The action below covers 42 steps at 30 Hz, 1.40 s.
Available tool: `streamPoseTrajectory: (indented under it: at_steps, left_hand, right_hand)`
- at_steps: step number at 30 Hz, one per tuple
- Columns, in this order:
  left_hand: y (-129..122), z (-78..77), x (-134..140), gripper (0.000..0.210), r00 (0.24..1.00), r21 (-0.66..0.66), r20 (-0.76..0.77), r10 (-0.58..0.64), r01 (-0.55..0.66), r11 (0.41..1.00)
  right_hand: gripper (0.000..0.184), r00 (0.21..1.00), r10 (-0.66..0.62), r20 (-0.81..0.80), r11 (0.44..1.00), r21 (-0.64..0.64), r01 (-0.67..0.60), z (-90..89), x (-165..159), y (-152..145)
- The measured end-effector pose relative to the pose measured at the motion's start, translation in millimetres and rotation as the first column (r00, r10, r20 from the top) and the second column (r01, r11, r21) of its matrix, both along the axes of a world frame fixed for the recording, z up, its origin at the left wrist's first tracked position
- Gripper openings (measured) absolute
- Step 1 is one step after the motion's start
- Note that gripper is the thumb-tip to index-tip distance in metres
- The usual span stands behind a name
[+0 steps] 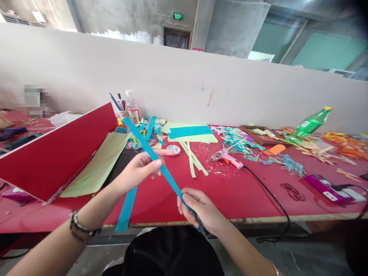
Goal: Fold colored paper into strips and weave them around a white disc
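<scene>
A long teal paper strip point(169, 179) slants across in front of me, held above the table. My left hand point(140, 168) pinches it near the middle with the thumb on top, and the index finger sticks out to the right. Lower down, my right hand point(201, 209) has its fingers closed around the strip's near end. A second teal strip point(126, 211) lies under my left hand and reaches the table's front edge. Beyond the hands are pale green strips point(191, 159) and a small white disc point(173, 150).
To the right lie a pink glue gun point(227, 158) with a black cord, woven paper pieces point(235, 137), a purple power strip point(327, 188) and a tilted green bottle point(310, 124). A red board point(63, 153) stands on the left beside green paper point(97, 165). A white partition point(178, 84) closes the back.
</scene>
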<state>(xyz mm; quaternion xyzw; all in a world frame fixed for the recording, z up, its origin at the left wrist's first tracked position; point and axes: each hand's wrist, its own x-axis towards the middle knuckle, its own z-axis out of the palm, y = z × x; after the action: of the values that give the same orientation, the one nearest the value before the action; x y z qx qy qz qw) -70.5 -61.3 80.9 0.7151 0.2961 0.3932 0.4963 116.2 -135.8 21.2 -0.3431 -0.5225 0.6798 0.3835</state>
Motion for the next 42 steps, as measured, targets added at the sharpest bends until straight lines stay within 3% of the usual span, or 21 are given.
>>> streamPoseTrajectory:
  at_steps: [3, 5, 9, 12, 14, 17, 24, 27, 32, 34, 39, 42]
  left_hand:
    - [13, -8.9, 8, 0.035, 0.992, -0.06, 0.112, 0.06, -0.053, 0.997]
    - [18, -14.8, 14, 0.035, 0.997, -0.081, 0.072, 0.032, -0.026, 0.996]
    - [13, -22.1, 29, 0.034, 0.986, -0.147, -0.114, -0.125, 0.108, 0.983]
    - [7, -26.0, 41, 0.032, 0.962, -0.19, -0.189, -0.199, 0.163, 0.968]
    - [8, -28.5, 46, 0.033, 0.958, -0.203, -0.211, -0.195, 0.152, 0.967]
    - [16, -31.3, 48, 0.037, 0.961, -0.197, -0.228, -0.156, 0.112, 0.974]
    - [41, -42.3, 43, 0.039, 0.964, -0.204, -0.223, -0.145, 0.099, 0.974]
    - [52, -52.3, 44, 0.038, 0.971, -0.244, -0.194, -0.14, 0.09, 0.966]
    - [69, -65.9, 42, 0.035, 0.977, -0.164, -0.129, 0.172, -0.192, 0.968]
    - [73, -68.6, 39, 0.034, 0.964, -0.152, -0.11, 0.242, -0.257, 0.955]
    - [74, -70.8, 37, 0.032, 0.963, -0.14, -0.101, 0.25, -0.262, 0.955]
    - [71, -71.0, 39, 0.031, 0.974, -0.12, -0.084, 0.211, -0.22, 0.968]
  right_hand:
    - [0.028, 0.999, 0.045, 0.003, 0.998, -0.033, -0.045, -3.6, 2, 1]
    - [0.023, 0.997, 0.012, 0.082, 0.998, 0.055, -0.017, -0.6, 6, 5]
    - [0.021, 0.939, -0.286, 0.188, 0.921, 0.325, 0.216, 19.1, 15, 25]
    - [0.025, 0.884, -0.454, 0.11, 0.833, 0.406, 0.377, 37.1, 17, 50]
    - [0.026, 0.871, -0.482, 0.094, 0.807, 0.434, 0.4, 45.1, 16, 69]
    - [0.022, 0.882, -0.458, 0.113, 0.813, 0.454, 0.364, 46.5, 13, 96]
    - [0.019, 0.897, -0.412, 0.159, 0.854, 0.411, 0.319, 28.5, 10, 129]
    - [0.022, 0.874, -0.436, 0.215, 0.843, 0.437, 0.313, 24.5, 8, 134]
    - [0.024, 0.886, -0.336, 0.321, 0.904, 0.372, 0.208, 9.7, -1, 136]
    - [0.024, 0.903, -0.296, 0.311, 0.926, 0.326, 0.191, 1.3, -5, 135]
    - [0.024, 0.945, -0.2, 0.257, 0.97, 0.19, 0.154, -12.1, -13, 132]
    - [0.025, 0.933, -0.267, 0.241, 0.959, 0.161, 0.233, -14.3, -12, 132]
